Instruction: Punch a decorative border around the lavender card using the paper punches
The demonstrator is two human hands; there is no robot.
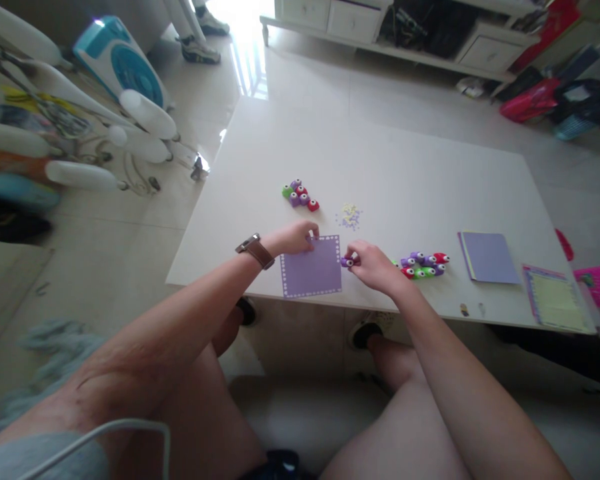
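A square purple sheet of paper [311,270] lies near the front edge of the white table, with small holes punched along its borders. My left hand [297,238] grips its top edge, fingers closed. Beside the sheet's right edge, my right hand [371,263] is closed around a small purple craft punch [348,262]. Whether the paper sits inside the punch's slot, I cannot tell. Right of that hand stands a cluster of red, green and purple craft punches [423,265]. Another punch group [301,195] stands beyond my left hand. Yellow and purple paper bits [350,216] lie in a small pile.
A stack of purple and yellow paper [489,258] lies on the right of the table [405,173]. Near the right corner are punched sheets [557,300]. A blue-and-white fan [123,60] and a white rack [145,115] stand at the left. Another person's shoes [199,50] show beyond.
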